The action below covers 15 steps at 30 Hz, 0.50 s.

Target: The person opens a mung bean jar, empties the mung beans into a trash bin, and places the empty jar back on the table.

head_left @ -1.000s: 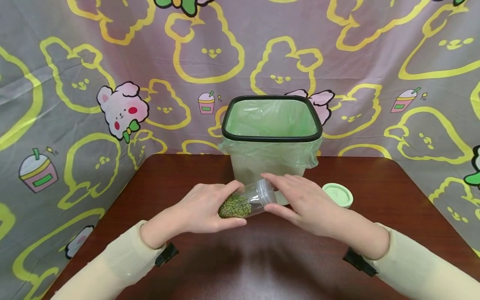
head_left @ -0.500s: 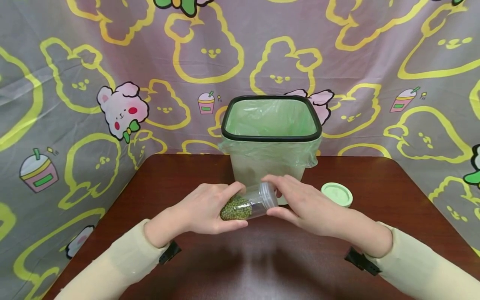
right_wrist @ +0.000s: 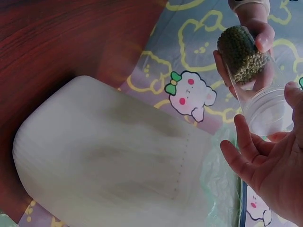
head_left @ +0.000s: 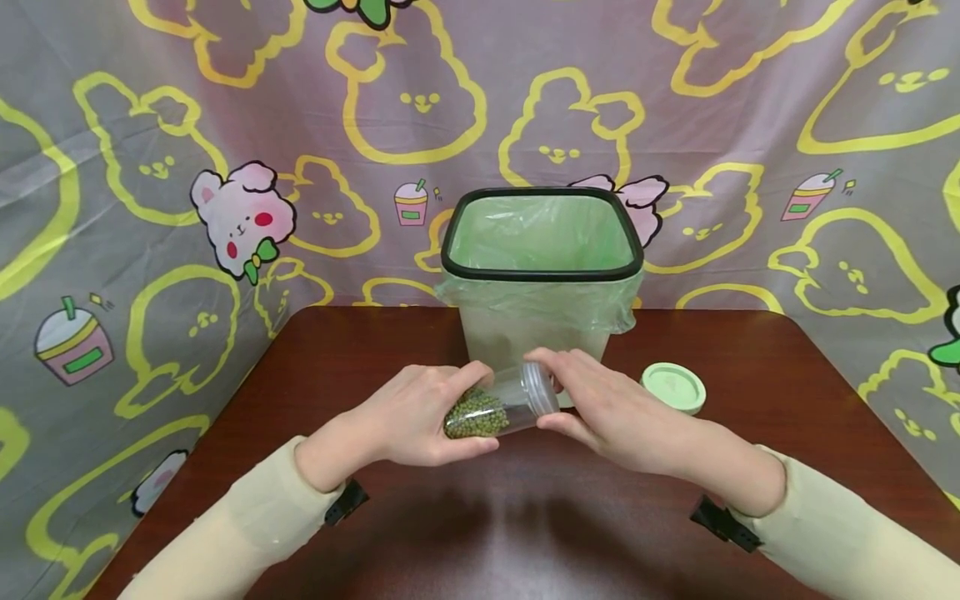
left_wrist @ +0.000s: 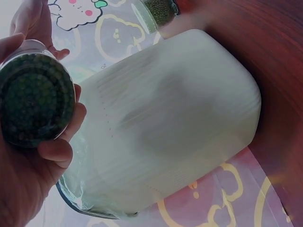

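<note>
- Head view: since a second ago the clear jar [head_left: 513, 408] has slid only slightly to my right, and my left hand [head_left: 416, 417] has come along with it.
- The fingers of that hand curl round the closed end, where the green beans [head_left: 474, 414] lie heaped; the jar leans, its ribbed end the higher.
- The fingers of my right hand [head_left: 611, 412] pinch that ribbed end between thumb and fingertips (I cannot tell whether a clear cap sits over it).
- Where that leaves me, I judge, is at the same step: both holds are unchanged and the beans remain in the jar.
- The jar is held off the counter [head_left: 360, 350], in front of the bin [head_left: 502, 346], whose green bag [head_left: 540, 237] hangs over its wall below the dark rim; the bin has not moved.
- Beyond my right hand, the second jar [left_wrist: 162, 12] waits with its green lid [head_left: 673, 387] on, beans inside (the left wrist view shows them), as untouched as before.
</note>
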{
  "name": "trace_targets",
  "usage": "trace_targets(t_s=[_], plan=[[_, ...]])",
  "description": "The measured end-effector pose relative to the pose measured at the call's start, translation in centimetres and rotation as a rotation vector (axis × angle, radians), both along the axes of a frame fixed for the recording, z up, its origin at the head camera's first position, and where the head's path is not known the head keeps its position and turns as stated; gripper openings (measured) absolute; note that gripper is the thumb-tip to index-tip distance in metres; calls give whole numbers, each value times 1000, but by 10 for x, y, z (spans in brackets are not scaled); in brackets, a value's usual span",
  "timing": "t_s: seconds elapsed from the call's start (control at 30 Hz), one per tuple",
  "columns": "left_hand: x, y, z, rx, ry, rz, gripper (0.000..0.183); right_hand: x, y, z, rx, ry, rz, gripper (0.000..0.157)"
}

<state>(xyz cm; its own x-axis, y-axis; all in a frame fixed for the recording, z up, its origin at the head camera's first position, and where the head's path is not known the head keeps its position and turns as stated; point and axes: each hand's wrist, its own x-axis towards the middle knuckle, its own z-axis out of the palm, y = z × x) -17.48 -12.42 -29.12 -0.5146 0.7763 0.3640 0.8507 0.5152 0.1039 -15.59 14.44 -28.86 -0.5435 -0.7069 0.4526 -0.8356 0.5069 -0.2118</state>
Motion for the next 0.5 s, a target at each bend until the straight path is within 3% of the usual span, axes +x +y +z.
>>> trace_targets(t_s=[0.2, 0.5], plan=[[2, -2, 3, -17, -5, 10, 54, 0, -1, 2, 7, 22, 16, 59], [3, -3, 3, -38, 105, 28, 57, 1, 2, 6, 25, 16, -6, 64]])
